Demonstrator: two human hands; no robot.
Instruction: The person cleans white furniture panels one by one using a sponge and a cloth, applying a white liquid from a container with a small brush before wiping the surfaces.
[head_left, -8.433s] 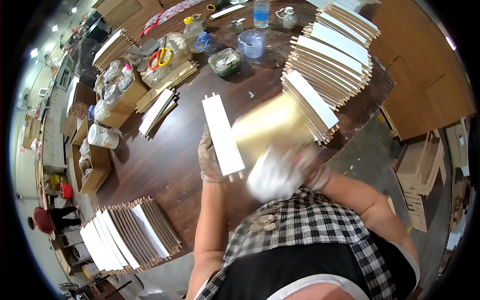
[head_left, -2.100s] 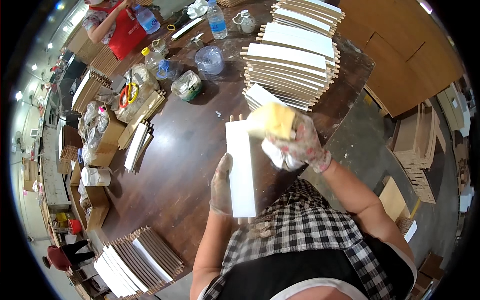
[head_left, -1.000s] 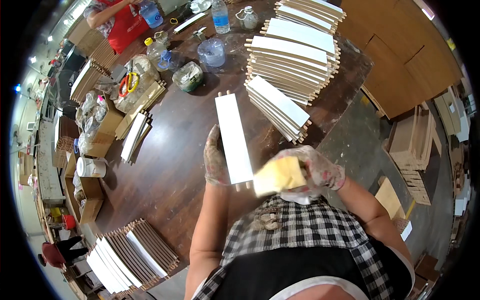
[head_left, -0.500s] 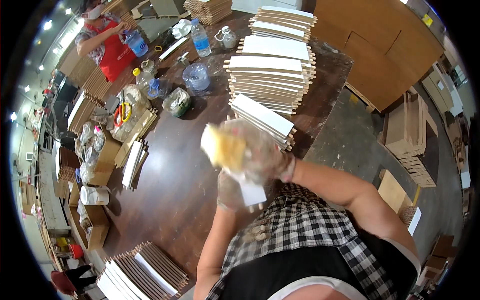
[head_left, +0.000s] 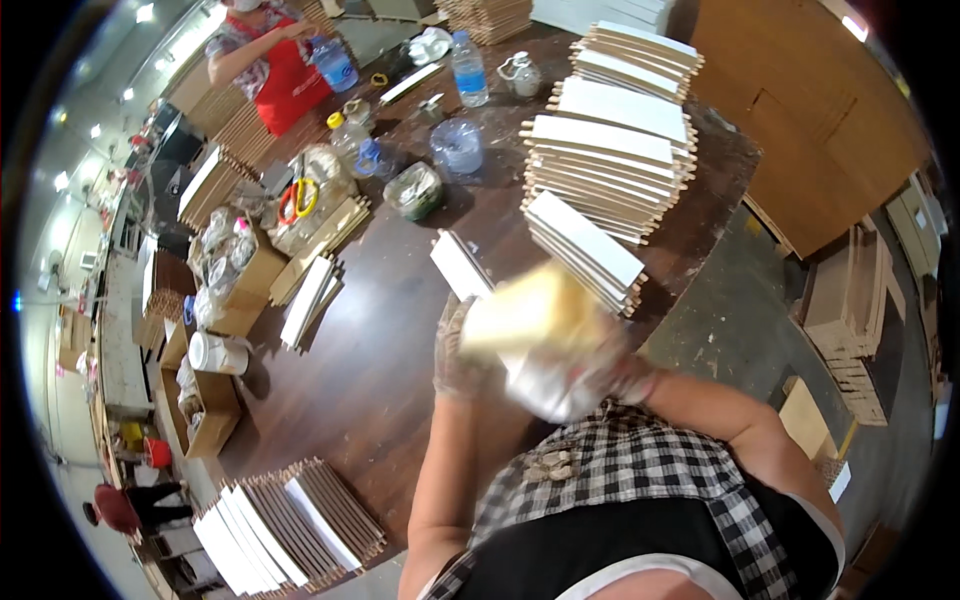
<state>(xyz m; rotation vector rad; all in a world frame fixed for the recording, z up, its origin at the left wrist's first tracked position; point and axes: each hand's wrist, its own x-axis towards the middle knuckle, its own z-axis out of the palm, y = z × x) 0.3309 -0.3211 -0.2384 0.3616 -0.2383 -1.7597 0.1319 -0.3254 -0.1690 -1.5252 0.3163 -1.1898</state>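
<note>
White panel (head_left: pixel 462 268): long narrow board, lying on the dark counter (head_left: pixel 380 350) near the middle, near end hidden under the hands.
Left hand (head_left: pixel 455 350): gloved, fingers curled around the panel's left edge, steadying it.
Yellow sponge block (head_left: pixel 530 312): blurred, raised over the panel's near end.
Right hand (head_left: pixel 590 370): gloved, closed around the sponge block; exact finger hold lost in blur.
Doing it well: likely best with the left hand pinning the panel flat, long even strokes along its length, edges covered too.
Counter, left to right: cardboard boxes (head_left: pixel 215 300), red-handled scissors (head_left: pixel 297 200), plastic tubs (head_left: pixel 457 148), water bottle (head_left: pixel 470 70), tall stack of white-faced panels (head_left: pixel 610 160).
Near left corner: fanned stack of panels (head_left: pixel 285 525).
Room: workshop, concrete floor (head_left: pixel 740 300), wooden sheets at right, another person in red (head_left: pixel 275 70) at the far end.
</note>
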